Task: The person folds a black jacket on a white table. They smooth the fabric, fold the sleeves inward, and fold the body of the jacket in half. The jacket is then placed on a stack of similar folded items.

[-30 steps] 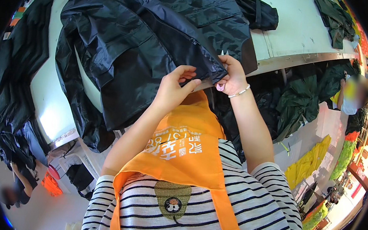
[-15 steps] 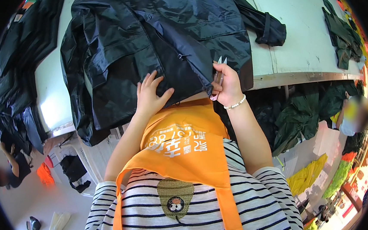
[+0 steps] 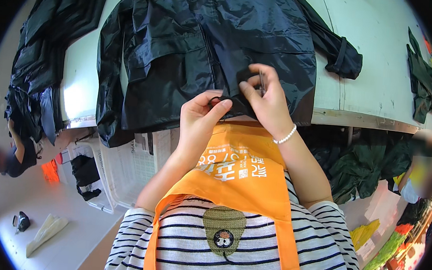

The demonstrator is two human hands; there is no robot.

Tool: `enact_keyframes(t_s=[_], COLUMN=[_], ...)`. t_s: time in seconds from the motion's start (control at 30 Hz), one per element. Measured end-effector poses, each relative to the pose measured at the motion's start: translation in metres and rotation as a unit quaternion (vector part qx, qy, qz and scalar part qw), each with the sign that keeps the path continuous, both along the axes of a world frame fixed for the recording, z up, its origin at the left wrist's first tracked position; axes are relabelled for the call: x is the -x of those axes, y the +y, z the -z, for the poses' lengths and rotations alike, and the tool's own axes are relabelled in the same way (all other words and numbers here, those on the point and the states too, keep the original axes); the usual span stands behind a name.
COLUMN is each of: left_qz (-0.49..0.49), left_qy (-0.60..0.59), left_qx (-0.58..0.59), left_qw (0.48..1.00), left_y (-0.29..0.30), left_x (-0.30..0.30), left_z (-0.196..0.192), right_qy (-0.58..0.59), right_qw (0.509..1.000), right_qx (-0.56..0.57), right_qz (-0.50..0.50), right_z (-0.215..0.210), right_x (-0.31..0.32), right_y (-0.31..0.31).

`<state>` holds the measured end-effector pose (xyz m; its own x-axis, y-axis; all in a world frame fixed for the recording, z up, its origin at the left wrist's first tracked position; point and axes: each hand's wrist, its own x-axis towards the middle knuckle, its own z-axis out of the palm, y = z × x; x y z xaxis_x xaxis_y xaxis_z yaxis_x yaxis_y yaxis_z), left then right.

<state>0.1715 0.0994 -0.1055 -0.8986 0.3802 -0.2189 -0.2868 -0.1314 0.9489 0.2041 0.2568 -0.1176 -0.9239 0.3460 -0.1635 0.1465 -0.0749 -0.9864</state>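
Observation:
A shiny black jacket (image 3: 172,43) lies spread on the white table, its front hem along the near edge. My left hand (image 3: 199,118) is closed, thumb and fingers pinching the hem beside the front opening. A small dark loop and a bit of red show at those fingertips. My right hand (image 3: 269,101) is bent over the same edge, just to the right. Small thread snips (image 3: 262,82) are tucked in its fingers; only part of a metal blade shows, smeared by motion. I cannot tell whether its fingertips also grip the jacket.
The white table (image 3: 380,51) carries a pile of black garments (image 3: 56,36) at left and a dark green garment (image 3: 423,80) at far right. Dark cloth (image 3: 360,166) hangs below the table's edge. A white plastic crate (image 3: 131,174) stands below left. People are at both sides.
My left hand has gone from lying spread on the jacket to pinching its hem. My right hand has turned inward toward it, the snips now tucked among its fingers. The view has shifted left.

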Motion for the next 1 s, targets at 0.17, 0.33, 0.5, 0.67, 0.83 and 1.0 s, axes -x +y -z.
enact_keyframes(t_s=[0.17,0.33,0.5,0.67,0.83,1.0], left_qz=[0.038,0.08,0.095,0.122,0.134,0.127], left_qy=[0.315,0.29,0.29,0.352,0.356,0.355], left_qx=[0.117,0.094,0.153,0.182,0.186,0.178], left_qw=[0.941,0.949,0.94,0.91,0.906,0.909], left_y=[0.027,0.041,0.057,0.067,0.072,0.069], left_x=[0.006,0.018,0.027,0.028,0.029,0.031], left_z=[-0.013,-0.018,-0.026,-0.031,-0.036,-0.039], right_qy=[0.11,0.058,0.122,0.12,0.143,0.148], right_qw=[0.955,0.974,0.983,0.963,0.96,0.963], right_qx=[-0.274,-0.151,-0.135,-0.241,-0.241,-0.227], right_qz=[-0.019,-0.162,-0.012,-0.026,0.0,0.011], right_z=[-0.022,-0.034,-0.038,-0.046,-0.042,-0.044], right_x=[-0.018,-0.031,-0.04,-0.036,-0.03,-0.025], right_y=[0.018,0.047,0.051,0.052,0.05,0.047])
